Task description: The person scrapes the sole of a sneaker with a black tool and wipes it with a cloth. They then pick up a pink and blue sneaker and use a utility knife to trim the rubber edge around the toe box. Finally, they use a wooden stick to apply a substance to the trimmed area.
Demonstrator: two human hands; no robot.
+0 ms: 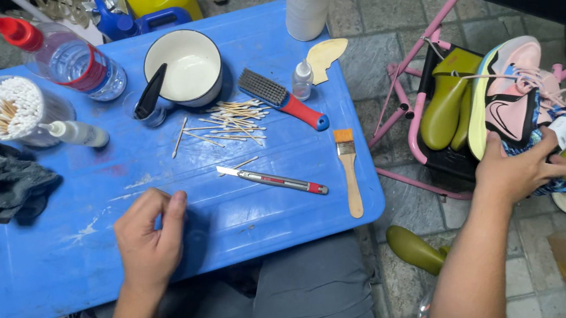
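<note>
Sneaker [514, 87], pink and pale yellow, sits at upper right of frame on a pink rack [416, 118], beside green shoe trees [445, 107]. Right hand [521, 167] is closed on its heel end, fingers wrapped over cloth there. Left hand [150, 236] rests loosely curled on the blue desk [276, 213], holding nothing visible. Shoe likely light, soft upper, stiffer sole; grip by sole or heel, mind loose laces.
</note>
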